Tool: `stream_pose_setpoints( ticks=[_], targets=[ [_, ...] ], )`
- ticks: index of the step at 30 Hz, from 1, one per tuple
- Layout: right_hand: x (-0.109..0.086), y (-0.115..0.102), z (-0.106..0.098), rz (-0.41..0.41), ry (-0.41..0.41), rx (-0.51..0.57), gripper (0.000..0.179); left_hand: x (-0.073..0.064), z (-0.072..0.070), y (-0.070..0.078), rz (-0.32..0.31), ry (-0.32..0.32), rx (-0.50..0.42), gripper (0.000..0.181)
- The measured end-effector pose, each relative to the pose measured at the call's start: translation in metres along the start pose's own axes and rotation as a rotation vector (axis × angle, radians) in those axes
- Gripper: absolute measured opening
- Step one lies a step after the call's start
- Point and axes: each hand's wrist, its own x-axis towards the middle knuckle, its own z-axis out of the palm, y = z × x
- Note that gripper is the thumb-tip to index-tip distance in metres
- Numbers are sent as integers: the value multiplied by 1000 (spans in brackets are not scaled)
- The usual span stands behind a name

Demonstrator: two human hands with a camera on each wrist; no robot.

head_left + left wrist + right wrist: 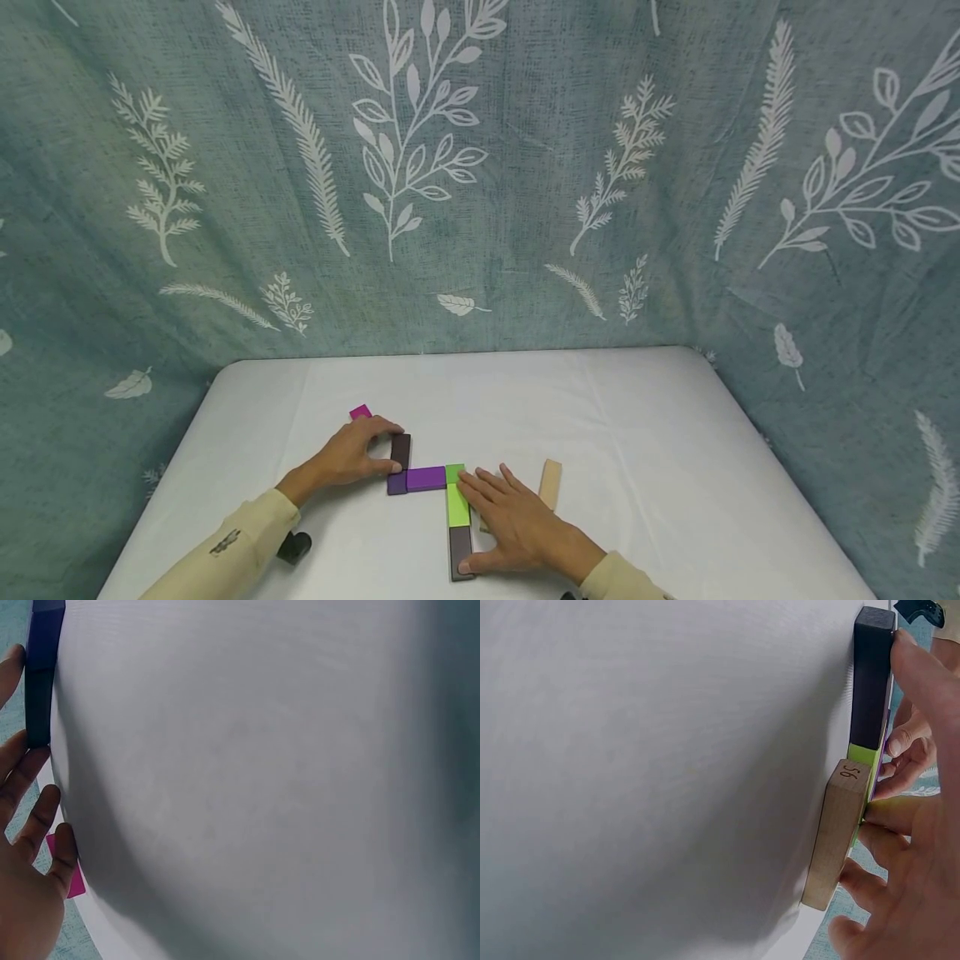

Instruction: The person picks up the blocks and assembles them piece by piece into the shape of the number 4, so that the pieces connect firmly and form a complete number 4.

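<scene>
My left hand (345, 454) pinches a dark block (401, 452) end to end, fingertips at its far end and thumb at its near end. That block stands in a bent row with a dark purple block (397, 484), a purple block (426, 478), a green block (454, 473), a lime block (458, 505) and a dark grey block (461, 552). My right hand (517, 521) lies spread beside the row, index fingertip at the green block, thumb touching the dark grey one. A wooden block (832, 836) with a number on its end sits under its fingers.
Behind the left hand lies a magenta block (360, 412), partly covered. Light wood (551, 482) also shows beyond the right hand. A white cloth (637, 433) covers the table, with a leaf-patterned teal curtain (517, 167) around it. A black device (295, 547) sits at the left wrist.
</scene>
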Motion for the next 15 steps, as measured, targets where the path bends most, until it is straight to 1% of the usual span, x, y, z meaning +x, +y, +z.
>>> stream_pose_setpoints(
  ticks=[9,15],
  targets=[
    [0,0,2,-2,2,5,107,-2,0,0,1,21,3,56],
    [0,1,3,2,3,14,107,-1,2,0,-8,23,-2,54]
  ],
)
